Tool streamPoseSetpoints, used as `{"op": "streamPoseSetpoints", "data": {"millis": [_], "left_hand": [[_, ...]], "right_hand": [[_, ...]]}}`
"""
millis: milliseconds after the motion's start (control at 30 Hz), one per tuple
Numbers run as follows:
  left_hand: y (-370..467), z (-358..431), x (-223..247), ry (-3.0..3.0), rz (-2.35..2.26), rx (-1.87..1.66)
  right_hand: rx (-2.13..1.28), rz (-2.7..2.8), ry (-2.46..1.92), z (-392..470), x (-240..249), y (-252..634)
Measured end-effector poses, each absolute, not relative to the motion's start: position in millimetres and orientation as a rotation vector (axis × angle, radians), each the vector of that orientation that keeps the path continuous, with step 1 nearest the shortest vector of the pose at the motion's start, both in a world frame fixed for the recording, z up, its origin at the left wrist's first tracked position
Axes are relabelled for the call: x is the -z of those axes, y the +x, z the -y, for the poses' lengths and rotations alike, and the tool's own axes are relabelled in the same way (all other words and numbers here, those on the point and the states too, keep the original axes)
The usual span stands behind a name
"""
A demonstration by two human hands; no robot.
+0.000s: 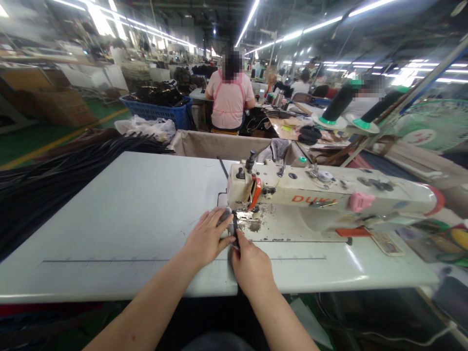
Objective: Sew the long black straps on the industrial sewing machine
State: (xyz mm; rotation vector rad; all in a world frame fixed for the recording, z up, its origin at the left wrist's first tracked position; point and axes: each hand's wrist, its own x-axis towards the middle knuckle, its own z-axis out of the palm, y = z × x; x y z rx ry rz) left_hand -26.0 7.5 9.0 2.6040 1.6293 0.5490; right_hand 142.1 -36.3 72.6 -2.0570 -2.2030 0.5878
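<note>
A narrow black strap (235,225) runs under the needle area of a white sewing machine (278,190) and back toward the table's front edge. My left hand (206,236) lies fairly flat on the table left of the needle, fingers stretched forward, with forefinger and thumb tips against the strap's left side. Under its fingertips is a small greyish piece (225,213), mostly hidden. Closer to the front edge, my right hand (252,263) is closed with its thumb and curled fingers on the strap. Another dark strip (222,166) sticks out behind the machine head.
Long black strips (44,190) are heaped left of the white table (146,209), which has a printed ruler line. Beyond are a fabric-lined bin (219,144), a blue basket (157,109) and a seated person (228,100). Thread cones (338,105) and a fan (435,126) stand at right.
</note>
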Motion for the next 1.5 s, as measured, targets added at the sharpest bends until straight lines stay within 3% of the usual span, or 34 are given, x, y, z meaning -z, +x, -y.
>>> {"op": "streamPoseSetpoints", "data": {"millis": [900,1033,1267,1500], "left_hand": [[-26,-2,-9,2.655,-1.584,-0.605],[-26,-3,-4,2.722,-1.421,-0.667],[-29,-3,-1,2.748,-1.294,-0.757],[-30,-3,-2,2.733,-1.234,-0.764]], "right_hand": [[-0.465,2.230,-2.000,41,-77,144],[-0.619,2.053,-2.031,49,-67,154],[-1.231,1.523,-1.762,53,-60,166],[-0.802,2.084,-1.928,84,-63,167]]}}
